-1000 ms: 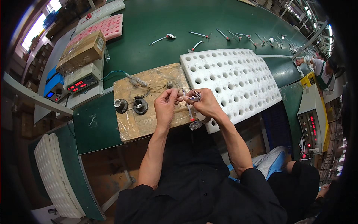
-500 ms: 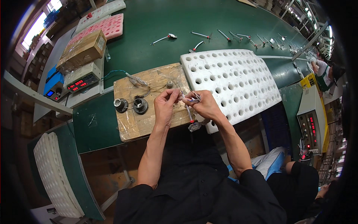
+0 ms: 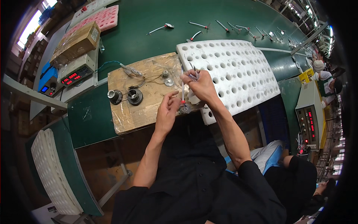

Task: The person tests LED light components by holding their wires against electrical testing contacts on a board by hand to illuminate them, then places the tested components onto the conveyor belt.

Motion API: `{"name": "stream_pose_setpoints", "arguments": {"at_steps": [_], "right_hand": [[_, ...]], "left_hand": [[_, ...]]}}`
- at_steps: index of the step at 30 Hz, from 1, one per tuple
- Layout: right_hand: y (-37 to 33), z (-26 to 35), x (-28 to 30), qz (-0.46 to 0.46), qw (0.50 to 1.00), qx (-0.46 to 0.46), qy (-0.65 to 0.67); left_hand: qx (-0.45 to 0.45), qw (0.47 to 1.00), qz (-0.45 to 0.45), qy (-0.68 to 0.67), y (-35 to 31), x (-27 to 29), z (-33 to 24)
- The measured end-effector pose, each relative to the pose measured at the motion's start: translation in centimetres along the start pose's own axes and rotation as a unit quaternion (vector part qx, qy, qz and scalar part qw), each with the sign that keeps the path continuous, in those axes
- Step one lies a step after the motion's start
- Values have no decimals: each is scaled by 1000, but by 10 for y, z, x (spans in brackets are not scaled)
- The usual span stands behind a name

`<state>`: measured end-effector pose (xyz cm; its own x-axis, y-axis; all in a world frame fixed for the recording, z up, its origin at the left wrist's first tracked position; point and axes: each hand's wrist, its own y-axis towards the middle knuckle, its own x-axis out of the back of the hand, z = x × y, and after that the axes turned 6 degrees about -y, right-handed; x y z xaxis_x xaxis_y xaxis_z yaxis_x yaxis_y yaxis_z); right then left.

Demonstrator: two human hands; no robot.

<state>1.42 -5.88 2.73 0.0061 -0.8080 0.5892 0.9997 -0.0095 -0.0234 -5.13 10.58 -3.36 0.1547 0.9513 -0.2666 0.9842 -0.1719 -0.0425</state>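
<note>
My right hand (image 3: 203,86) is closed on a bundle of thin leads (image 3: 194,74) whose ends stick out above the fingers. A white-sleeved lead (image 3: 183,89) hangs down from it, with a red collar and a small round metallic piece (image 3: 184,108) at its lower end. My left hand (image 3: 166,114) is beside that piece, fingers loosely bent and apart, with nothing visible in them. Beneath both hands lies a tape-covered cardboard board (image 3: 143,119). On it stand two black round sockets (image 3: 134,97) (image 3: 115,97) and a small metal fitting (image 3: 165,74), with wires between them.
A white foam tray (image 3: 238,74) with rows of holes adjoins the board on the right. Several similar leads (image 3: 195,36) lie along the green table (image 3: 141,41). At left are a meter (image 3: 77,71) and a carton (image 3: 76,43). Other people (image 3: 326,84) are at right.
My hands have drawn apart. The right has moved up with the leads; the left has dropped toward the hanging metallic piece. The whole view has shifted slightly.
</note>
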Motion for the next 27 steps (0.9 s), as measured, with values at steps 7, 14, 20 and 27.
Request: {"name": "stream_pose_setpoints", "arguments": {"at_steps": [7, 14, 20, 27], "right_hand": [[16, -12, -8, -117, 977, 111, -136], [19, -10, -9, -59, 955, 197, -212], [30, -4, -4, 54, 961, 130, -240], [53, -1, -14, 102, 937, 131, -307]], "left_hand": [[-61, 997, -57, -3, -36, -7, 8], [-118, 986, -105, -46, -42, 3, 17], [-101, 985, -97, -98, -41, 7, 14], [-127, 981, -117, -93, -38, 3, 9]]}}
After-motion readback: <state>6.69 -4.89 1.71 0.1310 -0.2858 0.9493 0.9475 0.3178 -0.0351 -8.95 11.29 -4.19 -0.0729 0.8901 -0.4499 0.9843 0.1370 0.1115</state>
